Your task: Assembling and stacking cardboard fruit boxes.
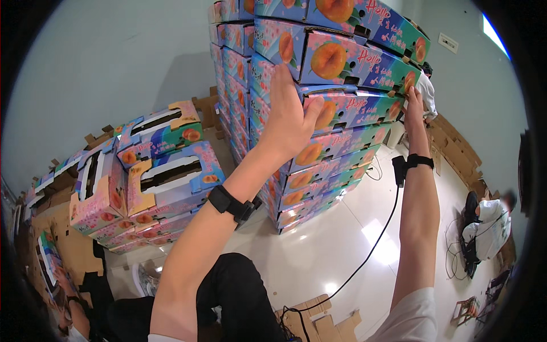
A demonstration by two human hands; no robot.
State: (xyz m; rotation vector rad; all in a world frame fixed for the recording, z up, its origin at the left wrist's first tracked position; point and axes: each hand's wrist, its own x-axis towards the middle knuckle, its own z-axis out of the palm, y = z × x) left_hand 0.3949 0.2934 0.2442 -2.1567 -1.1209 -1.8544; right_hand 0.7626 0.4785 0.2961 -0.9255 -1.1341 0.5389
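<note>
A tall stack of printed cardboard fruit boxes (296, 181), pink, blue and green with peach pictures, rises in front of me. My left hand (286, 117) is on the near left corner of a box (364, 108) in the upper part, with fingers along its side and thumb on its front. At the right end of the same level, my right hand (415, 102) grips the box edge, its fingertips partly hidden. The box directly above (342, 60) rests close over both hands. Black bands circle both wrists, and a cable hangs from the right one.
More fruit boxes with handle cutouts (171, 174) are piled at the left. At lower left, another person's hands (65, 285) are at a box. Two people are at the right, one seated (491, 231). Flattened cardboard (322, 316) lies on the tiled floor.
</note>
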